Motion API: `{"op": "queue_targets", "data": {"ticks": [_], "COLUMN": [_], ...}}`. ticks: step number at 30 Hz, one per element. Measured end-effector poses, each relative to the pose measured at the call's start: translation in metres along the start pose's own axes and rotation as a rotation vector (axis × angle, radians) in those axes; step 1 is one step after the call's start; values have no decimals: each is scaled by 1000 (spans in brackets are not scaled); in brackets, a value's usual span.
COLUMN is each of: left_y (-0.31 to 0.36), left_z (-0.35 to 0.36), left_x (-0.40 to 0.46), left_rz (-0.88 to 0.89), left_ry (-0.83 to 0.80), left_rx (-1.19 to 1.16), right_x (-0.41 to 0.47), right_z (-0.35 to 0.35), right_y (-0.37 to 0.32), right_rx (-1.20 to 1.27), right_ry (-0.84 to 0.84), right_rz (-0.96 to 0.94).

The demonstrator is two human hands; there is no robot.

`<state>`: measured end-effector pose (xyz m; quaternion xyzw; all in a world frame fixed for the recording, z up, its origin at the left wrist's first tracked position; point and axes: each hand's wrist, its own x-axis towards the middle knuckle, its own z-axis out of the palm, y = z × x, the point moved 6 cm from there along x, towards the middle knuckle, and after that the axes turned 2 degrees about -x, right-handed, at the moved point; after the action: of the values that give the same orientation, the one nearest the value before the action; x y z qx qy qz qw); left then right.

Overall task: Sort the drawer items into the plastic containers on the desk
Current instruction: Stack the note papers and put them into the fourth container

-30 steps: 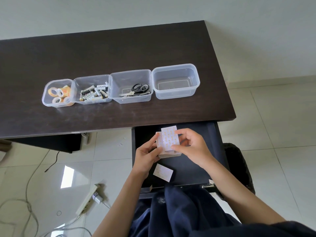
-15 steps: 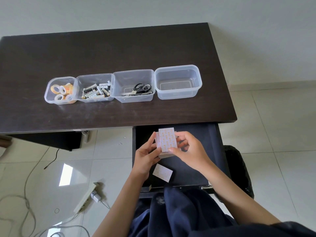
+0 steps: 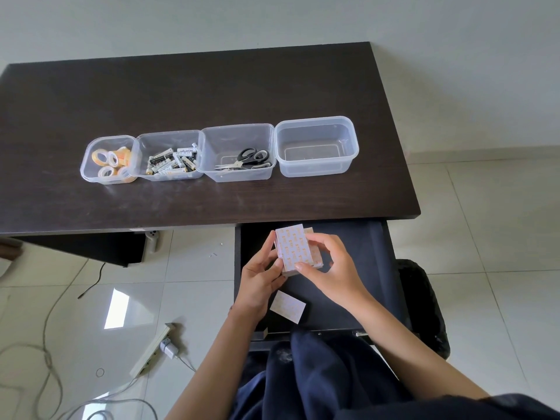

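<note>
Mostly sorted already; 3 of 4 clear plastic containers on the dark wooden bench filled: tape rolls, batteries, black-handled scissors; rightmost clear tub bare. Above the open dark drawer, stack of white orange-printed cards pinched between left hand fingers and right hand fingers. Left to do, probably: carry stack to bare tub; collect loose white card from drawer floor.
</note>
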<state>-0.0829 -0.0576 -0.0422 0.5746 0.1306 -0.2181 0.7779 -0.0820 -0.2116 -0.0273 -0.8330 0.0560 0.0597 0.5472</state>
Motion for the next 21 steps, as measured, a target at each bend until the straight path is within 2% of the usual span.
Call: {"op": "queue_targets", "data": {"ticks": [12,21], "left_y": [-1,10], "left_z": [6,14], "left_x": [2,1], "left_rz": [-3,85], "left_ry": [7,16], "left_rx": [0,51], "right_x": [2,4], "right_z": [2,1], "right_y": [10,1], "right_rx": [97,66], "right_ry": [23,60], "right_rz": [12,-47]}}
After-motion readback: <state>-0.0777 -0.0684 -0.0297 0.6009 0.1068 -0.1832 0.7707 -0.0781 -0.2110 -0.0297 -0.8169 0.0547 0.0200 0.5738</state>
